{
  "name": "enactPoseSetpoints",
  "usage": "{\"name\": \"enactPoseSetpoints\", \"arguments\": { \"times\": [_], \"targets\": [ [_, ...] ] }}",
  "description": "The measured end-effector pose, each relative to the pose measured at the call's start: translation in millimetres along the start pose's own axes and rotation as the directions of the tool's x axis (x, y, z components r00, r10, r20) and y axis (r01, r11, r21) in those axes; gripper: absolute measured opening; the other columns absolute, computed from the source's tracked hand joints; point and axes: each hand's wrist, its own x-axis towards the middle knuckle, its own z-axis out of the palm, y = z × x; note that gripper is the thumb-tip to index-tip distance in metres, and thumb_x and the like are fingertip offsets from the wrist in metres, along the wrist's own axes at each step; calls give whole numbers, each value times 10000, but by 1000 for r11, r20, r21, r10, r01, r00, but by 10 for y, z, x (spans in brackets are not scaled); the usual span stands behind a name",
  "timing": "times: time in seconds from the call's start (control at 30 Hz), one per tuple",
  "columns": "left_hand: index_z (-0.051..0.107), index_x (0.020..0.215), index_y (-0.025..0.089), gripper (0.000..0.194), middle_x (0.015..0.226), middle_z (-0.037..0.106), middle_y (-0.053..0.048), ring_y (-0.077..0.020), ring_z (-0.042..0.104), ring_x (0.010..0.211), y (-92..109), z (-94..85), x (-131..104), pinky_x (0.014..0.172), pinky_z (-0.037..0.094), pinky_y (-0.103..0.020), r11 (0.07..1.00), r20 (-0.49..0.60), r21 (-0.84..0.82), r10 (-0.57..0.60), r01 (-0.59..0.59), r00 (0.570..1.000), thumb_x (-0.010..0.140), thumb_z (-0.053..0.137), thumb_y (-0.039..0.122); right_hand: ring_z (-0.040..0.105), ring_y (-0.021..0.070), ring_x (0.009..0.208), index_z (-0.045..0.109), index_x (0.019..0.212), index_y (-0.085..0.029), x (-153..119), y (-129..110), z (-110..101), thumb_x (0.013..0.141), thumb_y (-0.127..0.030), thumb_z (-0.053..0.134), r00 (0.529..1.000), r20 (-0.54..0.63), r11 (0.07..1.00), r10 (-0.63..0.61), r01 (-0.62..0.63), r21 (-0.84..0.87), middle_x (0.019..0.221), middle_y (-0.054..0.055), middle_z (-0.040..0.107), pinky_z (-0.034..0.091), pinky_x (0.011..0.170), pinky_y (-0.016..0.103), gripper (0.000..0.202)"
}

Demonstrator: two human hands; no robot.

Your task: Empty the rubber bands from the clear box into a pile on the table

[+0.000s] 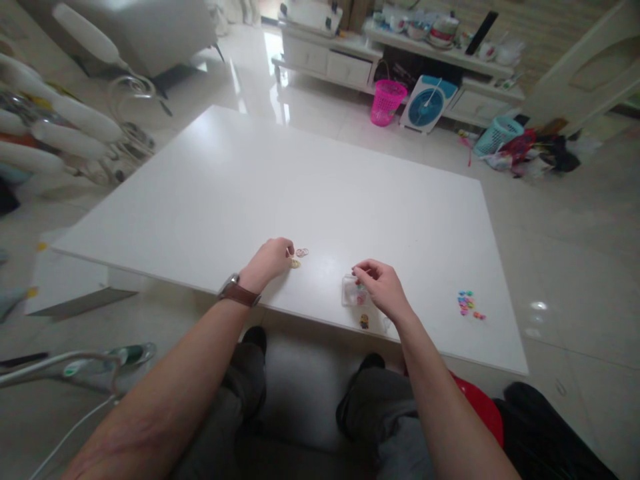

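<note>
Head camera lets me see this, but I can't read any writing. My left hand (274, 258) bends down with curled fingers by the gold rings (295, 264) and pink rings (302, 253). My right hand (379, 281) has finger and thumb close together over the clear box (347, 291). I can't tell if either holds anything. Everything sits on a white table (360, 193); past it is a shiny floor (565, 267).

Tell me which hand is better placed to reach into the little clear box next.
Probably the right hand: its fingertips are already at the clear box. The left hand is farther off, beside the small gold-coloured pieces.
</note>
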Motion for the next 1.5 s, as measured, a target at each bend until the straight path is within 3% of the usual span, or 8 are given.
{"name": "enactPoseSetpoints", "arguments": {
  "times": [0.13,0.4,0.53,0.8,1.1,1.33,1.5],
  "targets": [
    [745,922,196,145,984,773,-84,-207,692,915,13,-23,-8,747,471,-278,1000,6,19,-6,6,1000,810,663,155,635,180,680,711,820,-187,-23,-1,-18,829,-423,626,1000,-5,1000,-5,5,-27,707,37,688,528,596,288,251],
    [757,807,194,123,860,761,-76,-194,667,788,17,-69,1,694,466,-288,999,7,36,-11,10,1000,764,665,126,623,175,674,715,818,-193,3,7,-9,832,-415,621,1000,7,999,3,-3,-40,720,35,686,518,584,282,242],
    [788,829,211,141,850,765,-84,-202,667,795,-14,-73,9,708,481,-290,998,-36,43,-43,45,998,761,682,148,625,175,670,718,823,-195,9,-11,2,836,-416,617,1000,16,999,2,-1,-51,719,34,684,519,578,279,243],
    [806,818,197,121,797,751,-96,-219,673,766,11,-100,-15,727,494,-317,997,-18,57,-43,44,999,762,701,171,645,180,694,713,820,-194,-15,-23,13,837,-394,619,1000,18,998,-13,14,-61,741,38,693,517,586,277,221],
    [788,894,176,211,894,768,-115,-224,692,846,-19,-70,-15,757,494,-314,999,-21,39,-32,33,999,771,632,106,629,165,642,714,816,-196,-44,-9,2,852,-395,606,999,37,996,-5,8,-91,708,28,686,499,568,266,229],
    [751,911,226,193,937,764,-90,-230,684,849,19,-65,-30,740,495,-304,994,37,69,-83,81,996,753,720,332,634,169,656,715,810,-205,-9,-33,10,853,-396,602,999,51,995,-3,8,-96,717,32,694,504,573,269,225],
    [736,975,250,251,1032,740,-74,-237,680,924,54,13,-46,784,500,-306,991,6,133,-7,6,1000,732,714,308,636,173,662,716,812,-207,-3,-48,8,853,-391,599,999,50,993,-12,18,-117,722,35,698,507,578,274,223]
  ]
}}
